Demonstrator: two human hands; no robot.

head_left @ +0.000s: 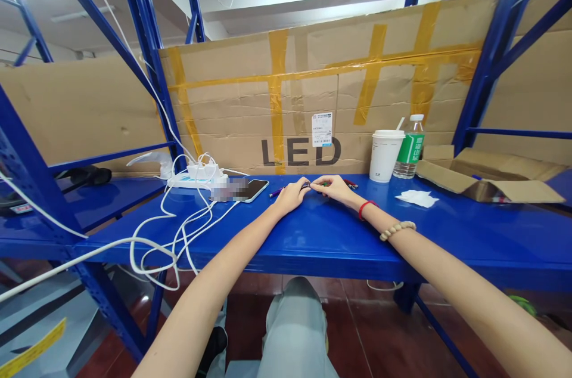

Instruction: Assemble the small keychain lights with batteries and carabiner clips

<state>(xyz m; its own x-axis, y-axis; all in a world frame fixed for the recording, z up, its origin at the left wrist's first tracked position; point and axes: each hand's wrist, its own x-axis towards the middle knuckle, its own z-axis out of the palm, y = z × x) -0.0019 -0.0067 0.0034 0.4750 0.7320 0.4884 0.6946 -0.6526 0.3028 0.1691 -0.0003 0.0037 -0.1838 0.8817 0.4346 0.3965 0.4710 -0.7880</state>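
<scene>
Both of my hands rest on the blue metal shelf [313,235] in front of me. My left hand [292,193] is curled shut around a purple pen [277,192] whose tip sticks out to the left. My right hand [335,188] pinches the other end of the pens, where several red and green pens [348,184] lie together. The hands almost touch each other. My right wrist carries a red band and a bead bracelet.
A white paper cup [385,154] and a green-labelled water bottle [410,148] stand right of the hands, next to a white tissue [417,198] and an open cardboard box [487,178]. Left lie a phone [252,188], a power strip [199,175] and white cables [170,235]. Taped cardboard backs the shelf.
</scene>
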